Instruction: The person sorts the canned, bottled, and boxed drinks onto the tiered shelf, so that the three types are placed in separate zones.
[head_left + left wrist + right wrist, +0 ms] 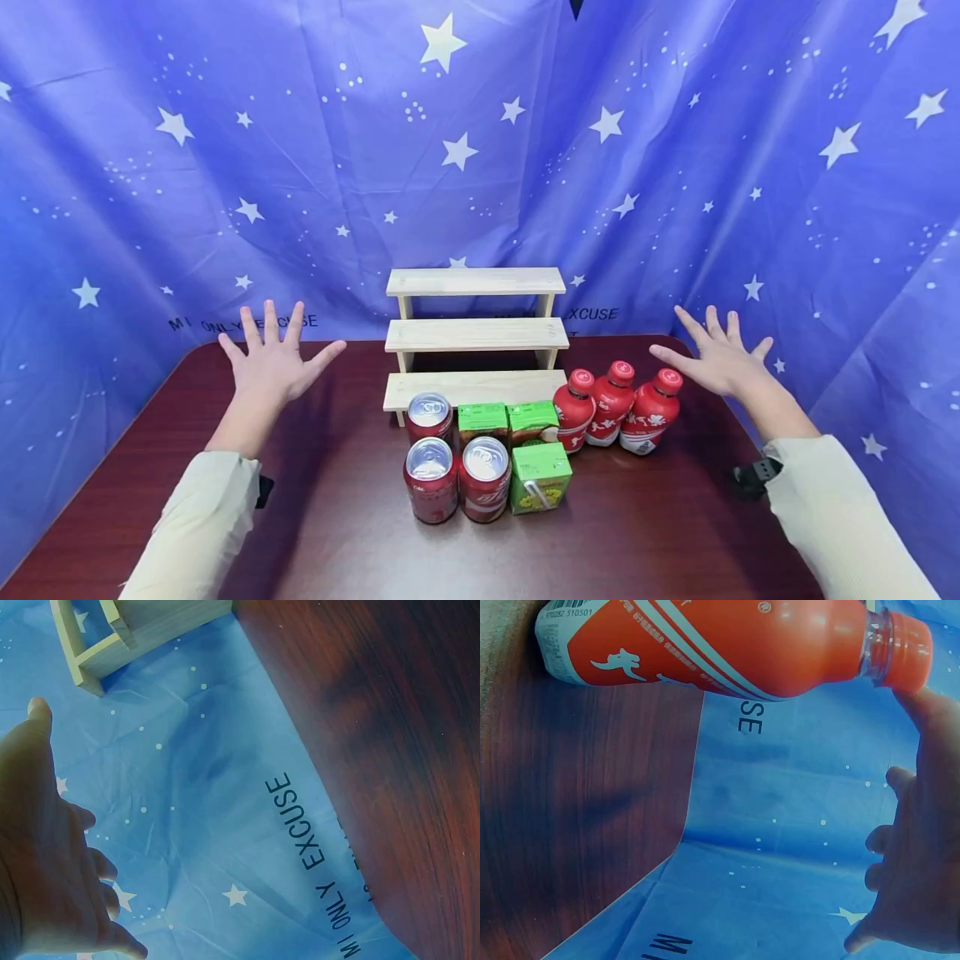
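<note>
Cream sleeves (193,525), creased; black device (753,477) at right cuff (797,457), black piece (264,492) at left cuff (228,468).

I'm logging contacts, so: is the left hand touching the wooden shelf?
Apart. The head view shows the left hand to the left of the wooden shelf, with dark tabletop and blue curtain visible in the gap between them.

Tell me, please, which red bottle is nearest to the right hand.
The rightmost bottle in the head view; the other two stand farther from the right hand.

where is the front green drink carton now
In the head view, the front green drink carton stands slightly right of centre on the table, just right of a red Coke can.
</note>
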